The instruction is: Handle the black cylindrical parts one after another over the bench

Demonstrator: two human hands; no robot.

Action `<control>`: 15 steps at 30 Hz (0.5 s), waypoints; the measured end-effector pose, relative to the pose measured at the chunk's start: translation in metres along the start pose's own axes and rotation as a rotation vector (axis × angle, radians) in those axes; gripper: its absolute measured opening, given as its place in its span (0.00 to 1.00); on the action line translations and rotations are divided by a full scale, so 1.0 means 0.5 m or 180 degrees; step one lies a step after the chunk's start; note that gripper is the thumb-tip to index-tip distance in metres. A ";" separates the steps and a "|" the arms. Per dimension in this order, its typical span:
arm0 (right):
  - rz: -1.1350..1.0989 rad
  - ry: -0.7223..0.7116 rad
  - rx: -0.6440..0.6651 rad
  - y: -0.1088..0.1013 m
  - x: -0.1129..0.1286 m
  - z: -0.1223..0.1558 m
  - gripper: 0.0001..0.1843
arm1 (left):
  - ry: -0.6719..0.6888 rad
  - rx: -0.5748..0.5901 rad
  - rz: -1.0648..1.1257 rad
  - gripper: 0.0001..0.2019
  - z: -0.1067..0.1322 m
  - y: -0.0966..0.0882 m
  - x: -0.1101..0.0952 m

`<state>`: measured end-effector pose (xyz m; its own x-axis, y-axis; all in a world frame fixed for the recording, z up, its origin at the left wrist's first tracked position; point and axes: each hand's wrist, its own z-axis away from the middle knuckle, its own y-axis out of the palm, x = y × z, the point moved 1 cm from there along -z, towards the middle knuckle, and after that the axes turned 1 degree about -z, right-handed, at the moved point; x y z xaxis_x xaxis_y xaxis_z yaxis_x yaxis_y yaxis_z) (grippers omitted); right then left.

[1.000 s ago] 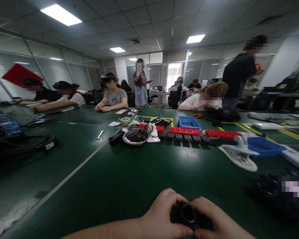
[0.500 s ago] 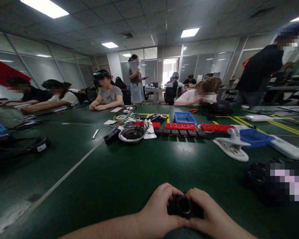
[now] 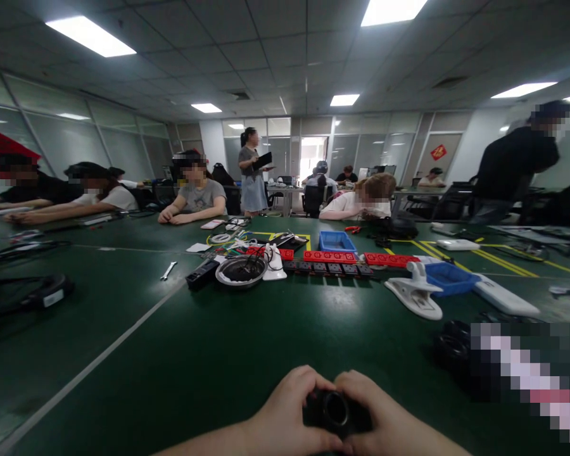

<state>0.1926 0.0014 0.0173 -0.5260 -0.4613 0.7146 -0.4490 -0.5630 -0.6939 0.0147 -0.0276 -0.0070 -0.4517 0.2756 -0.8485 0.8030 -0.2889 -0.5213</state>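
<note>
At the near edge of the green table, both hands close around a small black part (image 3: 335,409) with a round, ring-like opening facing up. My left hand (image 3: 287,411) grips its left side, the thumb along the near edge and the fingers over the far side. From the right, my right hand (image 3: 384,415) wraps it the same way, and the fingertips of the two hands nearly meet. Much of the part is hidden by the fingers, so its exact kind cannot be made out.
Right of my hands lie black ring-shaped parts (image 3: 451,345). Farther off are a white clip stand (image 3: 415,296), blue trays (image 3: 337,240), red socket strips (image 3: 330,256), a metal bowl (image 3: 242,272) and a wrench (image 3: 169,271). Several people sit around the table; one person stands behind.
The camera view has tilted up and turned slightly right, so the table things appear shifted left and lower. Both hands keep the same hold on the black part.
</note>
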 end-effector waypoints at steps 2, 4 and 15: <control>-0.0055 0.0011 0.0057 -0.005 -0.001 0.001 0.19 | 0.0117 0.0078 -0.0050 0.23 0.000 -0.002 0.005; -0.0106 -0.0064 0.0097 -0.007 0.001 0.000 0.19 | 0.0145 0.0102 -0.0099 0.23 0.000 -0.003 0.009; 0.0058 -0.0490 -0.0002 0.008 -0.032 -0.011 0.17 | 0.0159 0.0204 -0.0111 0.21 -0.011 -0.004 0.012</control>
<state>0.1953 0.0102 0.0023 -0.4171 -0.5710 0.7071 -0.4408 -0.5533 -0.7068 0.0125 -0.0206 -0.0107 -0.4576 0.3315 -0.8250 0.7599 -0.3360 -0.5565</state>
